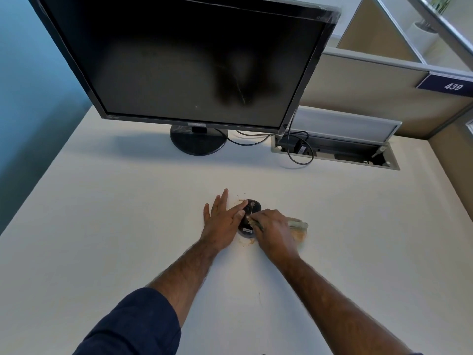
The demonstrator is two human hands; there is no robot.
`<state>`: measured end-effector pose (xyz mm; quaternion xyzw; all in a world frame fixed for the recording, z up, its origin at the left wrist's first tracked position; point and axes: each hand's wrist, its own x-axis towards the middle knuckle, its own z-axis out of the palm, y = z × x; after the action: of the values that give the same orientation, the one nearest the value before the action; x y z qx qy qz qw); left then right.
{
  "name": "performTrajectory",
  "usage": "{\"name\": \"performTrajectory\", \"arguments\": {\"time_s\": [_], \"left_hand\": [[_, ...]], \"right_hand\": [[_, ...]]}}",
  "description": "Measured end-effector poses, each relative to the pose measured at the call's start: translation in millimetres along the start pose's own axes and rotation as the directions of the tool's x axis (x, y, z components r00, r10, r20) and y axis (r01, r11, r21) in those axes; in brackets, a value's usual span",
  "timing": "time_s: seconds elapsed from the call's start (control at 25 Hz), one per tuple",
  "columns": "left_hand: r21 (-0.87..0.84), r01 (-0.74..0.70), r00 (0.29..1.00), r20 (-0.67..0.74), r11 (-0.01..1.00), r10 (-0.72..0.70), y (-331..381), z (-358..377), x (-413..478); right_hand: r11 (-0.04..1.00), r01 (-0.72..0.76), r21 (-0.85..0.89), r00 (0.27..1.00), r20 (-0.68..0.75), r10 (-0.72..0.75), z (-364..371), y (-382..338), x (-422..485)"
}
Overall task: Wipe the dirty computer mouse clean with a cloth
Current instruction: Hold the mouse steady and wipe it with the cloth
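Gripping cloth point(298, 228), right hand point(273, 231)

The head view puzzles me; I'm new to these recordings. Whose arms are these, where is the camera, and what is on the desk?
There is no machine here: a person wears a camera on the head, looking down at their own arms. On the white desk lies a black computer mouse with brownish crumbs around it. The left hand lies open, fingers steadying the mouse. The right hand presses a soiled cloth against it. Behind stand a dark monitor and an open cable hatch.
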<state>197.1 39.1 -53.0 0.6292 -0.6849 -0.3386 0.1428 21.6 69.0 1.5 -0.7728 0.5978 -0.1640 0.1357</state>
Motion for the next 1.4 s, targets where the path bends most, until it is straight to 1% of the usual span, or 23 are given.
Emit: {"name": "performTrajectory", "arguments": {"time_s": [0.2,0.4,0.56,0.6,0.64,0.72,0.76,0.84,0.92,0.96,1.08,1.12,1.16,1.28,1.32,1.4], "left_hand": [[-0.013,0.045,0.997,-0.063,0.999,-0.046,12,-5,13],[-0.065,0.072,0.994,-0.076,0.995,-0.077,17,-10,18],[-0.066,0.071,0.994,-0.08,0.995,-0.077,17,-9,17],[-0.067,0.071,0.994,-0.078,0.995,-0.076,18,-9,18],[-0.068,0.074,0.994,-0.073,0.995,-0.079,18,-10,18],[-0.055,0.082,0.994,-0.067,0.995,-0.086,19,-12,19],[-0.044,0.084,0.994,-0.07,0.995,-0.087,19,-12,19],[-0.034,0.083,0.994,-0.072,0.996,-0.085,18,-11,19],[-0.032,0.082,0.994,-0.068,0.996,-0.084,18,-12,20],[-0.031,0.081,0.994,-0.068,0.996,-0.083,18,-12,20],[-0.034,0.074,0.995,-0.07,0.997,-0.077,19,-13,19],[-0.032,0.074,0.995,-0.069,0.997,-0.076,19,-13,19],[-0.028,0.078,0.995,-0.067,0.997,-0.079,19,-13,19],[-0.013,0.088,0.994,-0.062,0.996,-0.088,19,-13,20],[-0.013,0.085,0.994,-0.065,0.996,-0.086,18,-12,20],[-0.01,0.079,0.994,-0.071,0.997,-0.079,18,-10,19]], "right_hand": [[0.991,0.046,-0.124,0.998,-0.047,-0.052,12,-4,-11],[0.968,0.133,-0.212,0.99,-0.019,-0.14,17,-3,-22],[0.94,0.254,-0.229,0.967,0.04,-0.251,16,-1,-31],[0.943,0.256,-0.211,0.966,0.04,-0.254,13,1,-30],[0.956,0.229,-0.181,0.973,0.019,-0.229,9,3,-26],[0.984,0.131,-0.121,0.989,-0.057,-0.139,5,2,-16],[0.988,0.095,-0.119,0.992,-0.076,-0.104,5,-2,-12],[0.979,0.076,-0.19,0.993,-0.07,-0.091,11,-13,-8],[0.967,0.082,-0.242,0.994,-0.043,-0.096,21,-23,-17],[0.96,0.108,-0.257,0.993,-0.018,-0.116,25,-26,-22],[0.904,0.286,-0.319,0.958,0.093,-0.27,30,-25,-34],[0.895,0.311,-0.32,0.951,0.098,-0.295,27,-22,-33],[0.905,0.298,-0.303,0.955,0.085,-0.285,24,-18,-30],[0.962,0.135,-0.237,0.991,0.036,-0.13,14,-13,-25],[0.964,0.133,-0.231,0.991,0.049,-0.125,13,-14,-27],[0.949,0.241,-0.202,0.968,0.124,-0.22,12,-16,-30]]}}
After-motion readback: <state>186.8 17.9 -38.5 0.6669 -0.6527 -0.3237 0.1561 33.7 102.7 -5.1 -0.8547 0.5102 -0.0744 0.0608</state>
